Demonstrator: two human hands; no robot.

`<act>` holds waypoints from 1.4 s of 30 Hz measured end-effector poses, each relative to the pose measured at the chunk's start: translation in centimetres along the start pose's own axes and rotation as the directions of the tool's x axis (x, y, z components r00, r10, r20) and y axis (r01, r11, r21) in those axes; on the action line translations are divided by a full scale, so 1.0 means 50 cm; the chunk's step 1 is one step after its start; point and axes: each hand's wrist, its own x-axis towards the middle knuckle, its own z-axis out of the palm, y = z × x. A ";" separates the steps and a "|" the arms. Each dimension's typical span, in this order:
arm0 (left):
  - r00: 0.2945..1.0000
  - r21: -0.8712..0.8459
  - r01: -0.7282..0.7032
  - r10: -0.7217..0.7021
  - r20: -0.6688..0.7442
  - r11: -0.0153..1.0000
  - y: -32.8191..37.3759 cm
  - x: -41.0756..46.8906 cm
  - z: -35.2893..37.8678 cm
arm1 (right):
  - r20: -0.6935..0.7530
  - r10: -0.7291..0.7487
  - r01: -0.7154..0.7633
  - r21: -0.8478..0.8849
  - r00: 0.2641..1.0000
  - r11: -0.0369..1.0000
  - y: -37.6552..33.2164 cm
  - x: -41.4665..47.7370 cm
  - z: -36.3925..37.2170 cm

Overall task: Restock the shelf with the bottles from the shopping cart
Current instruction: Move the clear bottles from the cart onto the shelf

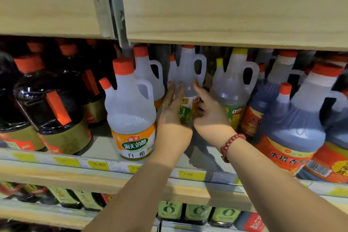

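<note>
Here, clear-liquid bottle (pixel 188 73) on shelf (pixel 102 142)

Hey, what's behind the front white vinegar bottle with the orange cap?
Another clear, orange-capped jug stands just behind the white vinegar bottle. Its lower body and most of its label are covered; further back is too dark to tell.

We look through one head-worn camera, facing forward and slightly down, close to the shelf (pixel 62 176).
</note>
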 end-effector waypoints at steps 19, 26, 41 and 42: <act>0.974 -0.108 0.125 -0.101 0.205 0.986 0.077 -0.160 -0.234 | -0.048 -0.027 0.035 0.168 0.998 0.985 -0.087 -0.206 0.011; 0.972 -0.039 0.198 -0.191 0.137 0.979 0.023 -0.257 -0.494 | 0.072 -0.051 0.030 0.267 0.996 0.963 -0.252 -0.290 0.170; 0.766 0.067 0.585 -0.524 -0.372 0.808 -0.184 -0.575 -1.191 | 0.569 -0.303 0.027 0.442 0.765 0.897 -0.683 -0.442 0.796; 0.741 0.068 0.607 -0.533 -0.408 0.792 -0.193 -0.596 -1.223 | 0.591 -0.316 0.022 0.451 0.742 0.892 -0.706 -0.451 0.832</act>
